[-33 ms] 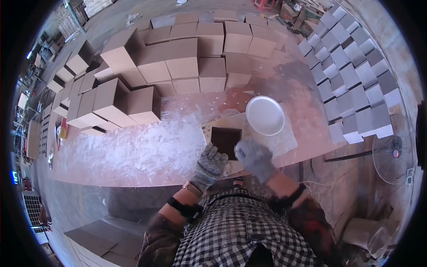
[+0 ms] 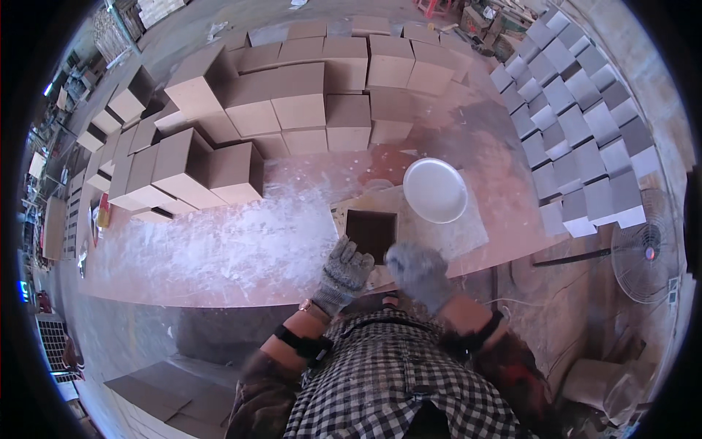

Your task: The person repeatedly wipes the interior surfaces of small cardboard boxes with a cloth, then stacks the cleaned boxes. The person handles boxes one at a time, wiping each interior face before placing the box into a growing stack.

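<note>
A small brown box stands near the table's front edge, its dark hollow inside facing up. My left hand, in a grey knit glove, curls its fingers over the box's near left edge and grips it. At the box's near right side is my right hand, also gloved and somewhat blurred. Its fingers are bunched together, and whatever they hold is hidden. Beyond this hand, a round white dish rests on a pale stained board that also lies beneath the box.
Brown boxes are stacked across the back and left of the reddish table, which has white smears. Grey-white boxes stand stacked at the right. A round fan is by the right wall. Flat brown sheets lie low at left.
My right hand and forearm have shifted slightly nearer to me beside the box. The left hand keeps its place on the box edge.
</note>
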Demonstrator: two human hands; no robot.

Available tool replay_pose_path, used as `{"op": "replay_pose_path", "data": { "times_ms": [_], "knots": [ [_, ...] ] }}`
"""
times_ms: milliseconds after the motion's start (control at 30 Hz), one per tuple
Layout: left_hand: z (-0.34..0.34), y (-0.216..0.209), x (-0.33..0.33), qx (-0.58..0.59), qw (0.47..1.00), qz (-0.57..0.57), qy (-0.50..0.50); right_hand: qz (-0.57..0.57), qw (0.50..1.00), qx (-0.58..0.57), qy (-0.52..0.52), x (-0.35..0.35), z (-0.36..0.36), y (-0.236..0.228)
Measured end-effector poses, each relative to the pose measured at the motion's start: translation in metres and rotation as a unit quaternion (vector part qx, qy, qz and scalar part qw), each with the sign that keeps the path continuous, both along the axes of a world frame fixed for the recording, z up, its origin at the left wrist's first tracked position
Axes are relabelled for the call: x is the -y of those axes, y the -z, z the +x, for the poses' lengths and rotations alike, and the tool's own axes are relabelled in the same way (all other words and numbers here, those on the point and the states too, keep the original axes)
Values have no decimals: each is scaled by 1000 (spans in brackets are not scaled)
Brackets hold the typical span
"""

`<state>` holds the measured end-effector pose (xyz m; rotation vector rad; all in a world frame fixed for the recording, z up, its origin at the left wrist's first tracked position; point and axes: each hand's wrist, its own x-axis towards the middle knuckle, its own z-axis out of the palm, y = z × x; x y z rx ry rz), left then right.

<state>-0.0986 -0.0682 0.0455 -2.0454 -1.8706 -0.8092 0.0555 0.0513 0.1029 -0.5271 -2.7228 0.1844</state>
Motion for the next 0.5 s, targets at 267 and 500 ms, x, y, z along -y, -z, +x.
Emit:
{"op": "replay_pose_path", "data": {
  "times_ms": [267, 500],
  "knots": [
    [22, 1, -16, 41, 993, -76, -79, -384, 915, -84, 87, -10, 47, -14],
    [30, -35, -20, 136, 988, -58, -39, -243, 965, -39, 87, -38, 42, -9]
  ]
}}
